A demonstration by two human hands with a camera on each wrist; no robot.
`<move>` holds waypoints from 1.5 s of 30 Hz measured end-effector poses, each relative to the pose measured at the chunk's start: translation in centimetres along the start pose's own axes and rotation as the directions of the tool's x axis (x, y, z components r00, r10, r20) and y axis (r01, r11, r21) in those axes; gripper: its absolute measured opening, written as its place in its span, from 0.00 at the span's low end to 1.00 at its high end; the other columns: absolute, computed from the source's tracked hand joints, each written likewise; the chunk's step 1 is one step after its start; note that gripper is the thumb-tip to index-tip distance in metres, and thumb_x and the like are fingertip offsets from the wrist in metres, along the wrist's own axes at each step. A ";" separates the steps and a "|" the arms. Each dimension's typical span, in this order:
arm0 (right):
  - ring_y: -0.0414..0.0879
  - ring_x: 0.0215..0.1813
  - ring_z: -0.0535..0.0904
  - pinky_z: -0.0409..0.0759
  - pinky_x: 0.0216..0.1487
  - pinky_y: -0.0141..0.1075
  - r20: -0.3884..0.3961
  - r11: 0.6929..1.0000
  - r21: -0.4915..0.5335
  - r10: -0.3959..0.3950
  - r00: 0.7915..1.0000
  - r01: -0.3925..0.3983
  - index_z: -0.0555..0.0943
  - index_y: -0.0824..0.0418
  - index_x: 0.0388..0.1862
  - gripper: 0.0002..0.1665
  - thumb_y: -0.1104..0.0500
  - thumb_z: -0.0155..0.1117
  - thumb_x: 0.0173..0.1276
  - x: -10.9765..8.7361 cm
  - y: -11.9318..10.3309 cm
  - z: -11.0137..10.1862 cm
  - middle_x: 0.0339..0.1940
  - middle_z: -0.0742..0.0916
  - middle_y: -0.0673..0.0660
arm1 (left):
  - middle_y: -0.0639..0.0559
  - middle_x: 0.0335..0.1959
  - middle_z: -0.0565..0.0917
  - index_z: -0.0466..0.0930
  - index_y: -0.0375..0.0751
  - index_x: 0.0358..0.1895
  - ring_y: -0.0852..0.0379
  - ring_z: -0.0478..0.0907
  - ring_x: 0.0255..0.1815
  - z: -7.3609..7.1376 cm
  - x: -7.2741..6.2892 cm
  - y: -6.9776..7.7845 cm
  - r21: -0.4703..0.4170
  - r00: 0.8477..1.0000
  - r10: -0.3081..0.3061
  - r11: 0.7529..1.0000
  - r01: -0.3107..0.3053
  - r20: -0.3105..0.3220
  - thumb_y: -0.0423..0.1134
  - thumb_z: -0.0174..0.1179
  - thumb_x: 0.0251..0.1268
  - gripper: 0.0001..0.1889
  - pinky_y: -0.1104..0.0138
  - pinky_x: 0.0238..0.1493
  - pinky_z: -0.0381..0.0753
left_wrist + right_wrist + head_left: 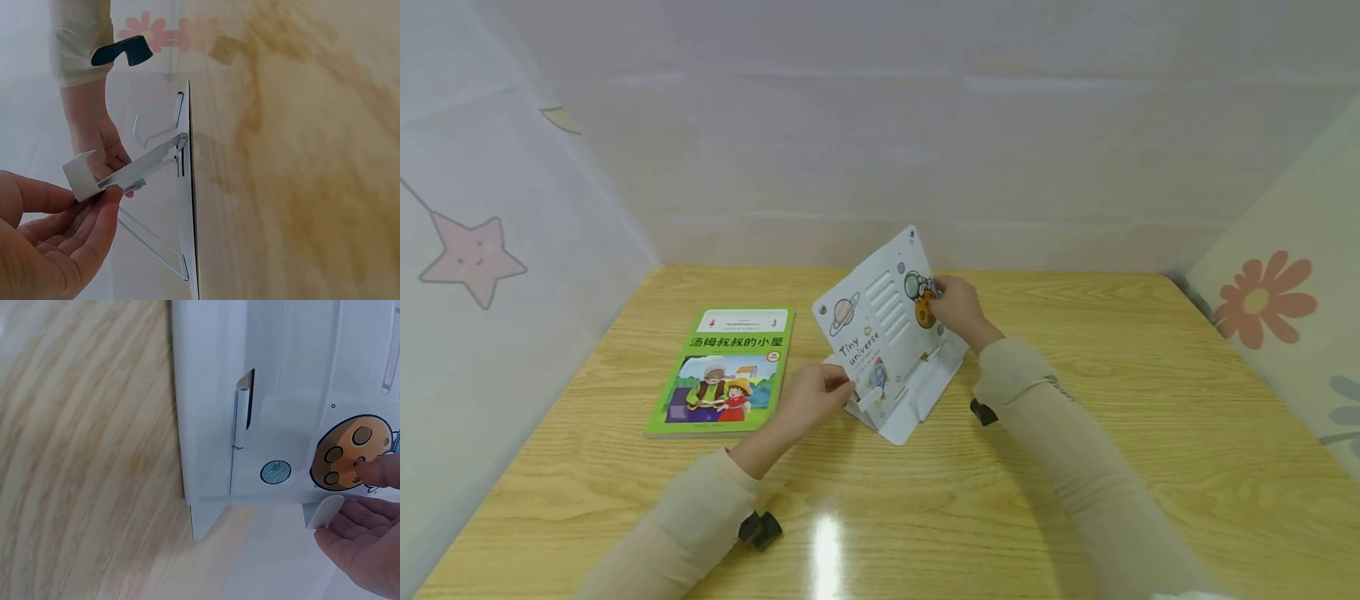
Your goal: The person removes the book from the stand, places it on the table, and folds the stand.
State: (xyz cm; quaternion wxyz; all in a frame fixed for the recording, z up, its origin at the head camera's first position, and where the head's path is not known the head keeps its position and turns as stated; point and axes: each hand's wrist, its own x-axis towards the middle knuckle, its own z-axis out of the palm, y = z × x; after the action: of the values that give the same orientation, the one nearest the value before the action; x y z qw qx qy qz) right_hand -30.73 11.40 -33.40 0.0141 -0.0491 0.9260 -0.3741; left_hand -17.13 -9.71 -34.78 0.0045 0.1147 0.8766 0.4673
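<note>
A white metal book stand (857, 312) printed with planets, a rocket and "Tiny universe" stands on the table, its panel tilted up from its base (936, 375). At the panel's lower left edge, my left hand (808, 404) pinches the stand; the left wrist view shows thumb and fingers at a bent white tab (80, 177). My right hand (958, 308) grips the panel's right edge beside the orange planet. In the right wrist view its thumb lies on the printed front, with the other fingers (369, 519) behind the edge near a small tab (325, 511). Wire supports (153, 240) show behind the panel.
A green picture book (722, 375) lies flat on the wooden table (1112, 350) left of the stand. Pale printed cloth (880, 150) hangs behind and at both sides. Small black pieces (760, 530) are at both sleeves.
</note>
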 end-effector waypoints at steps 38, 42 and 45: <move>0.52 0.39 0.68 0.68 0.40 0.38 0.168 0.988 0.146 -0.068 0.983 0.043 0.70 0.70 0.48 0.19 0.70 0.39 0.58 0.7 -2.1 0.1 0.36 0.75 0.63 | 0.44 0.22 0.81 0.81 0.28 0.28 0.62 0.74 0.19 4.4 -0.5 2.7 -0.183 0.994 0.108 0.978 -0.101 0.030 0.28 0.56 0.51 0.06 0.73 0.20 0.74; 0.51 0.41 0.68 0.68 0.42 0.38 0.199 0.985 0.169 -0.063 0.978 0.029 0.68 0.70 0.51 0.20 0.69 0.37 0.60 0.8 -2.3 0.1 0.39 0.74 0.61 | 0.48 0.20 0.80 0.81 0.30 0.26 0.64 0.71 0.19 5.2 -0.6 3.0 -0.165 0.993 0.120 0.979 -0.118 0.003 0.30 0.56 0.51 0.06 0.73 0.20 0.72; 0.51 0.42 0.67 0.67 0.43 0.39 0.231 0.982 0.190 -0.062 0.971 0.018 0.68 0.69 0.49 0.19 0.69 0.36 0.61 0.8 -2.5 0.3 0.41 0.73 0.62 | 0.49 0.19 0.80 0.81 0.30 0.26 0.65 0.71 0.18 5.7 -0.7 3.1 -0.153 0.990 0.142 0.978 -0.144 -0.023 0.30 0.55 0.51 0.06 0.73 0.19 0.72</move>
State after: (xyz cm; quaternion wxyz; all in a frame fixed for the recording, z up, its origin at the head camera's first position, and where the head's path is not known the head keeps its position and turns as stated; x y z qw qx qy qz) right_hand -31.33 9.32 -31.91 0.1209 -0.1103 0.8775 -0.4508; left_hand -15.18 -3.54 -35.52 -0.0257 0.1740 0.8274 0.5333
